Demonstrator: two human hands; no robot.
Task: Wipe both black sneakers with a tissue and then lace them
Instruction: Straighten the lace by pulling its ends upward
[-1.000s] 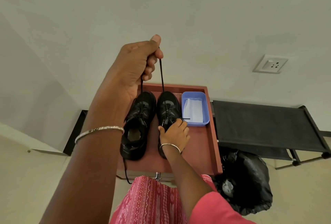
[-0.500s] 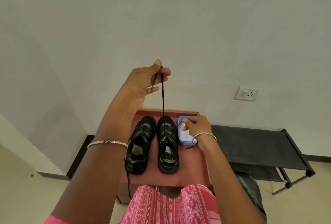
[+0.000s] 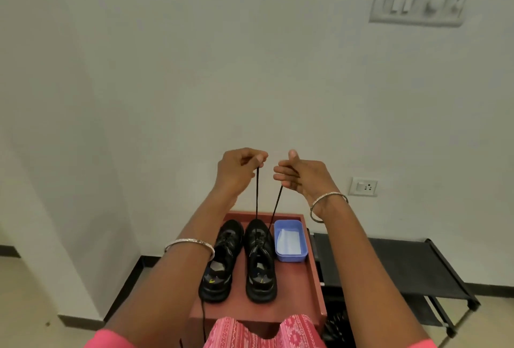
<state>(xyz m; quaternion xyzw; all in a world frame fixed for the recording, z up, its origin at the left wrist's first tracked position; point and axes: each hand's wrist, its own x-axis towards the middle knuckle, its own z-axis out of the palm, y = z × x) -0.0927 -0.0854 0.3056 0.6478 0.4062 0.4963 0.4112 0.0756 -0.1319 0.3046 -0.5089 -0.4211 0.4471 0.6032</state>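
Head view: since half a second ago our right hand (image 3: 301, 178) has left the blue tub (image 3: 290, 257) and risen beside our left hand (image 3: 239, 169) at mid-frame. Each hand holds one end of the lace (image 3: 257, 194). The left pinches it with thumb and finger, and the right grips it in curled fingers. We count two shoes, the left sneaker (image 3: 219, 264) and the right sneaker (image 3: 260, 261), one lace in two taut strands, one tub and one tissue (image 3: 288, 240). Both sneakers stand side by side on the red table (image 3: 311, 292), low centre, with long axes running up the frame and toes toward the wall. The lace rises from the right sneaker.

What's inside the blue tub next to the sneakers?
A white tissue lies in the blue tub. Anything beneath the tissue is covered, so I cannot tell.
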